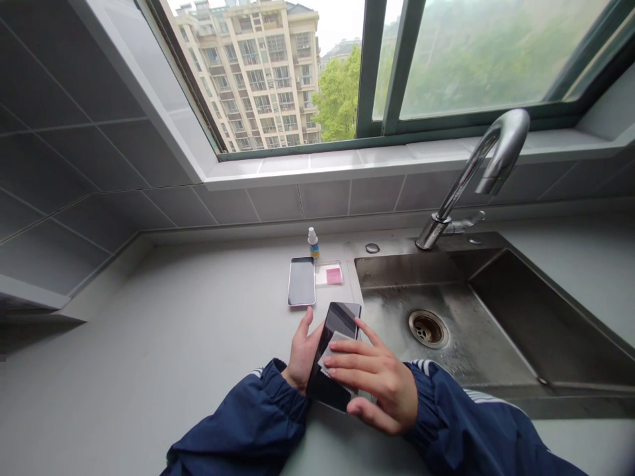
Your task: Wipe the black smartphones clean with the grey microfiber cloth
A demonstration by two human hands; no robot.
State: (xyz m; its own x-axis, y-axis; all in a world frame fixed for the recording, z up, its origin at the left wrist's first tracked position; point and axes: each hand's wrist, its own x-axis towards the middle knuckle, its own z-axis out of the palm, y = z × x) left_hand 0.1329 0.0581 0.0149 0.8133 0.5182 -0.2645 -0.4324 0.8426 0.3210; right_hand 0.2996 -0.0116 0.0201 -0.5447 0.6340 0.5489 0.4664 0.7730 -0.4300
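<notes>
My left hand [301, 356] holds a black smartphone [342, 317] from its left side and beneath, thumb pointing up and away. The phone is tilted above the counter, dark screen facing me. Across that screen my right hand [380, 377] presses a small white cloth [338, 338] with its fingers; part of the cloth is hidden under them. Just beyond the hands lies a second phone [301, 283] with a grey screen. Beside it is a clear case [322, 274] with a pink piece [334, 276] on it. A small white-capped spray bottle [313, 243] stands behind them.
A stainless steel sink [391, 271] with a drain [427, 328] is on the right. Behind it rises a chrome faucet [461, 178]. The pale counter [163, 344] stretches left to a tiled wall [44, 165]. A window [377, 132] is beyond the counter.
</notes>
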